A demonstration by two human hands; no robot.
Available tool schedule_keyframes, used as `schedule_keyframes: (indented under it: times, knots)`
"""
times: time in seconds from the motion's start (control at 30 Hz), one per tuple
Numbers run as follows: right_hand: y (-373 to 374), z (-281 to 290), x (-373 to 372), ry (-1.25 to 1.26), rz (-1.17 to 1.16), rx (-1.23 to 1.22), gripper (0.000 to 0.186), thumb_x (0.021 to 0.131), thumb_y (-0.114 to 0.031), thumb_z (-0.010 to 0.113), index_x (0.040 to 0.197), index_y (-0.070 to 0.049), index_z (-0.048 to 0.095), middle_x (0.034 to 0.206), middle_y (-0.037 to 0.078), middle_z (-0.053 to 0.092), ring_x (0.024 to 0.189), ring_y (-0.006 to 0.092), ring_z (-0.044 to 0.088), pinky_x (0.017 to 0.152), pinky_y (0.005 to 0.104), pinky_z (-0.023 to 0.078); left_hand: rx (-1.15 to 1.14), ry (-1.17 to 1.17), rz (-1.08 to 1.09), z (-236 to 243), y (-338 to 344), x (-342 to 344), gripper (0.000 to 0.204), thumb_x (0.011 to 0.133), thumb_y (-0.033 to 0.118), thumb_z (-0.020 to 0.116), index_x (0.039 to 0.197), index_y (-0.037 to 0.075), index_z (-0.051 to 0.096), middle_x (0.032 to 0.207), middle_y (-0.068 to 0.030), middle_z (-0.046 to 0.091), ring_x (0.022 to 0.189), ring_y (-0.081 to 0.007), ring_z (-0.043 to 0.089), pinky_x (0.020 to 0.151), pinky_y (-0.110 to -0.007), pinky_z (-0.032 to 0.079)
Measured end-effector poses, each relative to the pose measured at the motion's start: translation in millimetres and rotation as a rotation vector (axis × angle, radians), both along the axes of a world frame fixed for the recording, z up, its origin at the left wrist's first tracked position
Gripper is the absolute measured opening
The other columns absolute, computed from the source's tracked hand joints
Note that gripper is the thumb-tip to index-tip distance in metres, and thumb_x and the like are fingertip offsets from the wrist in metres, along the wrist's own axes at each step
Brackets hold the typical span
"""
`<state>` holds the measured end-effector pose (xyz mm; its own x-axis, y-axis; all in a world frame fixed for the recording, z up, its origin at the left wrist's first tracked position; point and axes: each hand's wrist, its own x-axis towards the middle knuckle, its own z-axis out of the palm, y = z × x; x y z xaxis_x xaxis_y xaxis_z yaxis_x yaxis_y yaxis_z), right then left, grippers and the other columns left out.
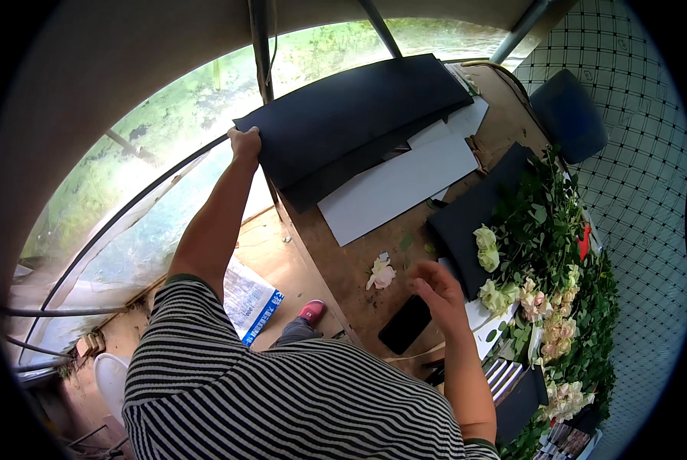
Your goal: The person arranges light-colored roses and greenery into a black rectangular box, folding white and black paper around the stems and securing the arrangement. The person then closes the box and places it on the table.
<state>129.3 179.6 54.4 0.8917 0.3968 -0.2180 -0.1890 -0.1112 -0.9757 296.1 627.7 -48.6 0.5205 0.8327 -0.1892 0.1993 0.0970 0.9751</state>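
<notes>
My left hand grips the near left corner of a large black sheet, stretched across the back of the brown worktable. Long white boards lie partly under it. My right hand is raised with loosely bent fingers and nothing visible in it, over or just beside a dark phone on the table. A loose pale rose lies left of that hand. Another black sheet rests to the right, under cream roses.
Leafy rose stems cover the table's right side. A blue plastic container stands beyond its far right corner. Metal poles and plastic sheeting bound the left and back. A printed white-and-blue package lies low beside my foot.
</notes>
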Motion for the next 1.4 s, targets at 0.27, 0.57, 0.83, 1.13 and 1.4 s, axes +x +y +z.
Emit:
schedule_keyframes:
  times: [0.27, 0.57, 0.83, 1.13, 1.4]
  knots:
    - [112.4, -54.9, 115.1, 0.321, -0.194, 0.136, 0.046, 0.093, -0.024, 0.056, 0.128, 0.003, 0.043, 0.119, 0.01, 0.051, 0.106, 0.0173, 0.053, 0.09, 0.0308, 0.045, -0.24, 0.036, 0.086, -27.0, -2.2, -1.4, 0.089, 0.073, 0.031, 0.08, 0.134, -0.003, 0.024, 0.12, -0.026, 0.049, 0.103, -0.0301, 0.058, 0.084, -0.035, 0.051]
    - [186.0, -105.5, 237.8, 0.349, -0.429, 0.134, 0.087, 0.083, -0.056, 0.061, 0.133, 0.009, 0.033, 0.131, 0.02, 0.041, 0.117, 0.0285, 0.044, 0.098, 0.0386, 0.038, -0.432, -0.151, -0.191, -13.0, -20.2, -4.6, 0.06, 0.077, 0.034, 0.076, 0.116, -0.005, 0.052, 0.103, -0.0125, 0.061, 0.094, -0.0228, 0.06, 0.081, -0.037, 0.049]
    - [198.4, -47.0, 233.6, 0.297, -0.25, -0.006, 0.101, 0.082, -0.06, 0.059, 0.143, 0.008, 0.015, 0.145, 0.022, 0.024, 0.131, 0.0322, 0.028, 0.101, 0.0455, 0.035, -0.242, 0.16, -0.447, -16.5, 22.6, -27.6, 0.07, 0.075, 0.05, 0.073, 0.116, -0.004, 0.054, 0.113, -0.0133, 0.056, 0.107, -0.0209, 0.049, 0.087, -0.037, 0.038]
    - [236.9, -74.2, 236.3, 0.421, -0.333, 0.393, 0.042, 0.092, -0.03, 0.058, 0.119, 0.0, 0.047, 0.113, 0.012, 0.051, 0.099, 0.0249, 0.053, 0.081, 0.042, 0.05, -0.355, 0.149, -0.387, 10.8, 13.4, -19.8, 0.061, 0.074, 0.045, 0.076, 0.113, 0.002, 0.056, 0.119, -0.014, 0.048, 0.108, -0.0246, 0.047, 0.088, -0.044, 0.044]
    - [226.8, -34.2, 227.0, 0.278, -0.036, 0.409, 0.042, 0.09, -0.035, 0.057, 0.12, -0.005, 0.052, 0.1, 0.008, 0.062, 0.087, 0.0211, 0.061, 0.076, 0.0383, 0.049, -0.965, -0.516, -0.56, 55.6, 19.0, 0.0, 0.018, 0.091, 0.013, 0.057, 0.1, -0.002, 0.056, 0.099, -0.0147, 0.062, 0.096, -0.0261, 0.062, 0.083, -0.033, 0.057]
